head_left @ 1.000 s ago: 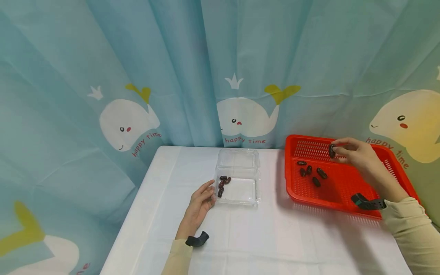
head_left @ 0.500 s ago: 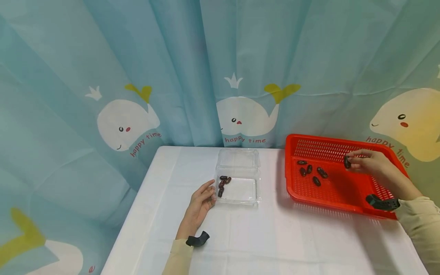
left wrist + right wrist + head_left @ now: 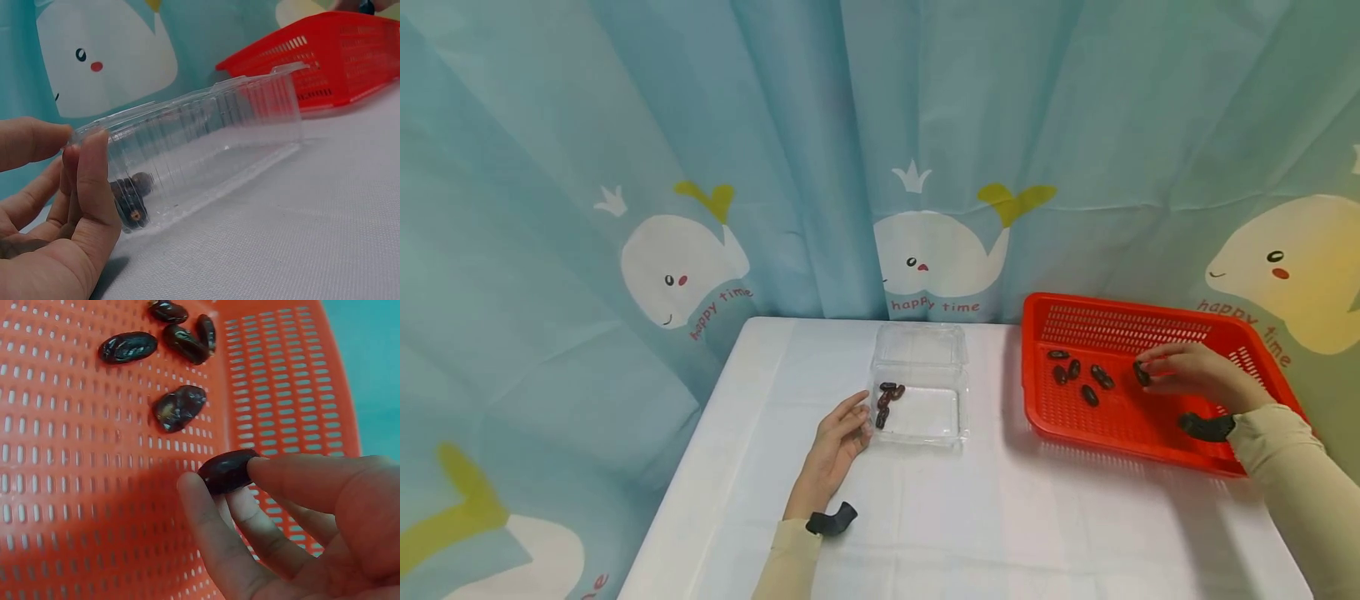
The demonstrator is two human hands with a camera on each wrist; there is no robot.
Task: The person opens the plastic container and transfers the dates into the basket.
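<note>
So, left hand (image 3: 837,437): thumb and index pinching the rim of the clear box (image 3: 931,417) at its near left corner, other fingers loosely bent behind.
Clear box: near the far edge of the worktop (image 3: 955,517), around the middle, with its lid (image 3: 920,346) folded back toward that edge. Looks flimsy, so squeezing too hard could buckle the wall, and a tug might skid it.
Boxed dates (image 3: 883,402): bunched along the left wall, beside that pinched corner. I'd guess lifting the corner sends them sliding.
Red basket (image 3: 1120,445): also by the far edge, right of the box and well apart from it.
Basket dates (image 3: 1090,395): mostly in the basket's left half.
Right hand (image 3: 1195,375): thumb and fingertips pinching one date (image 3: 225,474) inside the basket; can't tell if it touches the bottom. It's glossy, so a light grip could let it slip out.
</note>
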